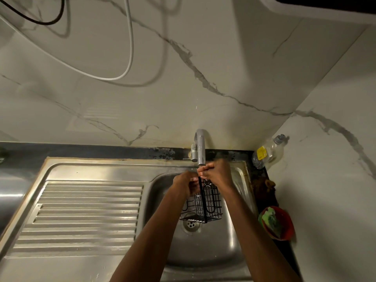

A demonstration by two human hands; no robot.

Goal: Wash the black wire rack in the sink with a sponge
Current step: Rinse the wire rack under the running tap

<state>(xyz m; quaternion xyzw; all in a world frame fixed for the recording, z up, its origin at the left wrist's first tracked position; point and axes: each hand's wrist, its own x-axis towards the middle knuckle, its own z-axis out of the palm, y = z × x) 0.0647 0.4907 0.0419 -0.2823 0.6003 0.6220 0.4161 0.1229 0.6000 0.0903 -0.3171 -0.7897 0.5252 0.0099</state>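
Observation:
The black wire rack (205, 202) hangs upright over the steel sink (230, 247), just below the tap (200, 147). My left hand (186, 183) grips its upper left edge. My right hand (216, 173) is closed around the top of the rack, right under the spout. Whether water runs is hard to tell. A green sponge (271, 219) lies in a red bowl (284, 226) on the counter to the right of the sink, apart from both hands.
A ribbed steel drainboard (81, 216) fills the left side. A clear soap bottle (268, 153) leans in the back right corner. The drain (191, 223) sits under the rack. Cables hang on the marble wall.

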